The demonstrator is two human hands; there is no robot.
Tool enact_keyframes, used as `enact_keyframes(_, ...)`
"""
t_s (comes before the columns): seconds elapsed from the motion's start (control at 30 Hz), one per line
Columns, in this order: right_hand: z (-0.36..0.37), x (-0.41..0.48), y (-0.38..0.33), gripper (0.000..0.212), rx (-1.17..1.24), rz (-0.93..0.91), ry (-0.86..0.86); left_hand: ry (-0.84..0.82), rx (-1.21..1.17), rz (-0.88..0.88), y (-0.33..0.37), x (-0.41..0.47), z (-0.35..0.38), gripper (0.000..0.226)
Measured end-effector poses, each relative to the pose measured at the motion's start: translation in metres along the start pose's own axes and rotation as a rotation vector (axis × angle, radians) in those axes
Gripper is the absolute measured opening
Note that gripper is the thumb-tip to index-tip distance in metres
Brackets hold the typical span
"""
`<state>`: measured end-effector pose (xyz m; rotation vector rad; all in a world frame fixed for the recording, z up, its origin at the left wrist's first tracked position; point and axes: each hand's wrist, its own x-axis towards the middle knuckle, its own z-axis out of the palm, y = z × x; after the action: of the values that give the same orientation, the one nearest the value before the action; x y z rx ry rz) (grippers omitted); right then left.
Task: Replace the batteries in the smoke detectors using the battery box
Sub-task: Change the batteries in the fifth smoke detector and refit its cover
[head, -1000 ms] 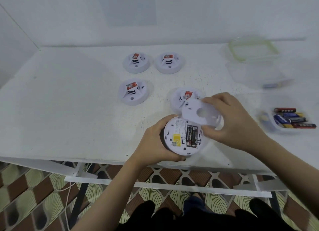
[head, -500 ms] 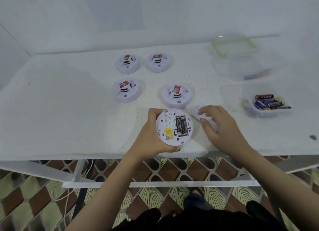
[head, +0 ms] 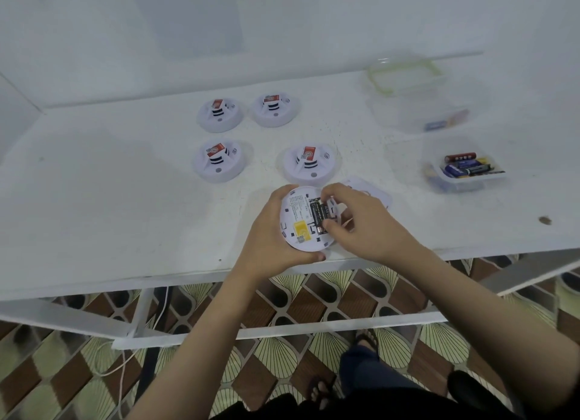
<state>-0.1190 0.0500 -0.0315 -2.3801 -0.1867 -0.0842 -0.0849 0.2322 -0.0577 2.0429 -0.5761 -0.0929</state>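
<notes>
My left hand point(head: 266, 231) grips a white smoke detector point(head: 298, 222) turned back side up near the table's front edge. Its battery bay holds dark batteries point(head: 319, 215). My right hand point(head: 361, 222) reaches over the bay, with thumb and forefinger pinching a battery at its two ends. The detector's round back cover point(head: 375, 192) lies flat on the table just behind my right hand. A small clear battery box point(head: 470, 171) with several batteries stands to the right.
Several more smoke detectors, among them one point(head: 309, 164) close behind my hands and another point(head: 219, 160) to the left, sit face up on the white table point(head: 110, 184). A clear container point(head: 430, 118) and its green-rimmed lid point(head: 405, 74) stand at the back right.
My right hand put the back cover down on the table to the right, then came back over the open bay and pinched a battery. My left hand kept hold of the detector.
</notes>
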Motion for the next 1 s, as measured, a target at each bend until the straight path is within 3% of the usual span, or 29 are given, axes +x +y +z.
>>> enact_keyframes(0.33,-0.033,0.013,0.009,0.028,0.064,-0.011,-0.127,0.067,0.069,0.019,0.017,0.004,0.016,0.095)
enact_keyframes(0.43,-0.052,0.015,0.014,0.027,0.047,-0.104,-0.021,0.091,0.080,0.046,0.033,0.018,0.020,0.095)
enact_keyframes(0.6,-0.084,0.016,0.026,0.015,-0.091,-0.334,0.358,0.137,0.081,0.110,0.064,0.056,0.039,0.092)
enact_keyframes(0.8,-0.129,0.009,0.054,0.020,0.216,-0.274,0.591,0.143,0.076,0.124,0.086,0.106,0.072,0.101)
enact_keyframes(0.9,-0.157,0.005,0.084,0.017,0.220,-0.185,0.601,0.130,0.085,0.130,0.092,0.126,0.088,0.103)
enact_keyframes(1.0,-0.174,-0.002,0.118,0.023,0.120,-0.112,0.461,0.120,0.072,0.120,0.097,0.141,0.105,0.103)
